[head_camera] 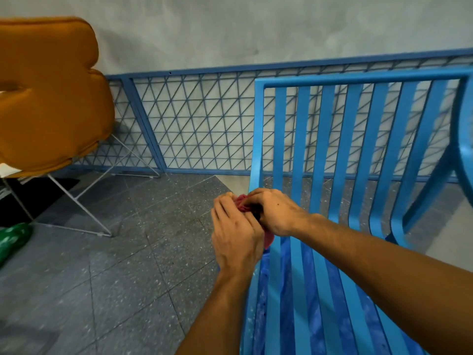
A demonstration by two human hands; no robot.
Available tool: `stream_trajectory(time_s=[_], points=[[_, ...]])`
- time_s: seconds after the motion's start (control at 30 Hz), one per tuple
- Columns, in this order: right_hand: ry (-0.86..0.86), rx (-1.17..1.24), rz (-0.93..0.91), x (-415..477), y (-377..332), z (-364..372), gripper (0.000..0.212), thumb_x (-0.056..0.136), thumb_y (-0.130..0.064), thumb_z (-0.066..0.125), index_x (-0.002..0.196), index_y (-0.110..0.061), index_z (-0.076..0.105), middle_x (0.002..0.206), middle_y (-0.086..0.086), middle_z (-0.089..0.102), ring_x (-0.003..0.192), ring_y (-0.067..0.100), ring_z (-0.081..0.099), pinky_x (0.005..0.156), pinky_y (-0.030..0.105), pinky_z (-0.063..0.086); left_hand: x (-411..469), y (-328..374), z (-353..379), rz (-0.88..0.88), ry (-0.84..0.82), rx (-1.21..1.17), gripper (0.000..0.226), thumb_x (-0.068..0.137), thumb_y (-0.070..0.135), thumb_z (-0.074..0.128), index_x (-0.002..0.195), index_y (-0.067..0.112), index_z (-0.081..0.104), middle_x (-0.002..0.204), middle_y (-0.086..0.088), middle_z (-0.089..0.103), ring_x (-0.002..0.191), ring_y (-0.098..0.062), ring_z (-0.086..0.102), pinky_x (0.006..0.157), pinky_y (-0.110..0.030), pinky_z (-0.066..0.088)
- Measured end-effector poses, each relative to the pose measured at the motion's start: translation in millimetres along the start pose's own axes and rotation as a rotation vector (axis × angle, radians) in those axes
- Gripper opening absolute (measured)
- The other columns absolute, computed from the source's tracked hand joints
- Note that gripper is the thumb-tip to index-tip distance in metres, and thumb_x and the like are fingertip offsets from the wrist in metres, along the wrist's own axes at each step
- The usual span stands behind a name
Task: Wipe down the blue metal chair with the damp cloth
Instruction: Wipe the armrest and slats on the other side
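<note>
The blue metal chair (325,139) fills the right half of the head view, with a slatted back and slatted seat. A pink-red cloth (243,204) is bunched between both hands, just over the seat's left edge where the seat meets the back. My left hand (235,239) grips the cloth from the near side. My right hand (275,212) closes over it from the right, its forearm crossing above the seat slats. Most of the cloth is hidden by the fingers.
An orange padded chair (48,93) on a thin white wire frame stands at the left. A blue mesh railing (202,121) runs along the grey wall behind. A green object (12,239) lies on the speckled grey floor tiles at the far left.
</note>
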State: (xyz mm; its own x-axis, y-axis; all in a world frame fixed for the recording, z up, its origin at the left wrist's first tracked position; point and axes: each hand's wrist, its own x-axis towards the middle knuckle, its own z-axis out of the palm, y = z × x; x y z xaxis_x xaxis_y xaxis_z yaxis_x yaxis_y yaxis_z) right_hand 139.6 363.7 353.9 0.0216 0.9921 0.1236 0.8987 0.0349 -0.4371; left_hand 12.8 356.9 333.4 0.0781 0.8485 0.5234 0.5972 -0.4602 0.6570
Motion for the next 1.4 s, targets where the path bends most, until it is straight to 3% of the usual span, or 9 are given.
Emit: stream_trajectory(time_s=[0.23,0.43,0.6,0.73,0.83,1.07,1.23,1.3,1.4], points=[[0.026,0.131,-0.035,-29,-12,2,0.032,0.094,-0.020,0.063,0.125,-0.028,0.068,0.129,-0.008,0.066,0.117,0.009,0.061,0.102,0.026,0.049,-1,1,-1,0.044,0.033,-0.018,0.036,0.082,0.023,0.038,0.114,0.011,0.049,0.111,-0.004,0.054,0.097,-0.019,0.050,0.079,-0.041,0.051],[0.083,0.297,0.063,-20,-5,8,0.035,0.090,-0.013,0.068,0.121,-0.030,0.072,0.126,-0.016,0.066,0.111,-0.006,0.054,0.098,0.008,0.041,1,-3,1,0.052,0.021,0.007,0.033,0.086,0.021,0.039,0.117,0.012,0.048,0.111,-0.004,0.053,0.097,-0.017,0.049,0.081,-0.038,0.051],[0.078,0.348,0.033,-39,-9,16,0.035,0.092,-0.015,0.062,0.122,-0.030,0.071,0.123,-0.014,0.070,0.114,0.002,0.062,0.100,0.023,0.050,1,-2,2,0.077,0.034,-0.020,0.032,0.085,0.021,0.037,0.113,0.010,0.049,0.108,-0.004,0.054,0.095,-0.017,0.048,0.080,-0.031,0.045],[0.091,0.524,0.094,-60,-13,18,0.048,0.087,0.006,0.053,0.119,-0.024,0.073,0.095,-0.014,0.073,0.076,-0.007,0.065,0.066,0.012,0.050,2,-1,0,0.031,0.014,-0.087,0.023,0.089,0.012,0.045,0.112,0.010,0.049,0.107,-0.002,0.051,0.096,-0.016,0.048,0.081,-0.029,0.043],[0.203,0.738,0.179,-82,-16,30,0.041,0.093,0.007,0.054,0.118,-0.018,0.073,0.082,-0.010,0.070,0.048,0.004,0.060,0.050,0.026,0.051,0,1,-8,-0.053,-0.030,-0.171,0.016,0.093,0.009,0.045,0.108,0.012,0.051,0.106,0.001,0.051,0.095,-0.014,0.050,0.081,-0.024,0.037],[0.275,0.922,0.325,-125,-19,70,0.038,0.093,-0.007,0.065,0.115,-0.037,0.070,0.095,-0.012,0.076,0.074,-0.001,0.067,0.079,0.032,0.058,-45,-28,-49,-0.422,-0.147,-0.484,0.016,0.102,0.018,0.051,0.095,0.021,0.065,0.088,0.011,0.068,0.081,-0.008,0.063,0.082,-0.038,0.055],[0.257,0.868,0.441,-144,-18,111,0.036,0.089,-0.012,0.067,0.106,-0.044,0.068,0.099,-0.002,0.076,0.071,0.004,0.064,0.085,0.043,0.058,-99,-37,-85,-0.575,-0.221,-0.680,0.016,0.101,0.009,0.055,0.099,0.008,0.071,0.085,0.005,0.074,0.076,-0.006,0.067,0.071,-0.025,0.056],[0.213,0.761,0.432,-149,-21,125,0.036,0.089,-0.007,0.065,0.108,-0.038,0.069,0.101,-0.003,0.074,0.073,0.000,0.065,0.085,0.036,0.059,-109,-43,-90,-0.573,-0.272,-0.741,0.019,0.099,0.003,0.054,0.104,0.007,0.072,0.096,0.002,0.077,0.084,-0.009,0.070,0.071,-0.023,0.056],[0.082,0.614,0.329,-145,-31,133,0.034,0.089,0.013,0.056,0.113,-0.006,0.072,0.099,-0.006,0.063,0.074,-0.026,0.058,0.077,-0.004,0.041,-106,-54,-92,-0.638,-0.315,-0.827,0.022,0.097,-0.003,0.053,0.106,0.003,0.072,0.100,-0.009,0.076,0.087,-0.019,0.071,0.073,-0.029,0.058]])
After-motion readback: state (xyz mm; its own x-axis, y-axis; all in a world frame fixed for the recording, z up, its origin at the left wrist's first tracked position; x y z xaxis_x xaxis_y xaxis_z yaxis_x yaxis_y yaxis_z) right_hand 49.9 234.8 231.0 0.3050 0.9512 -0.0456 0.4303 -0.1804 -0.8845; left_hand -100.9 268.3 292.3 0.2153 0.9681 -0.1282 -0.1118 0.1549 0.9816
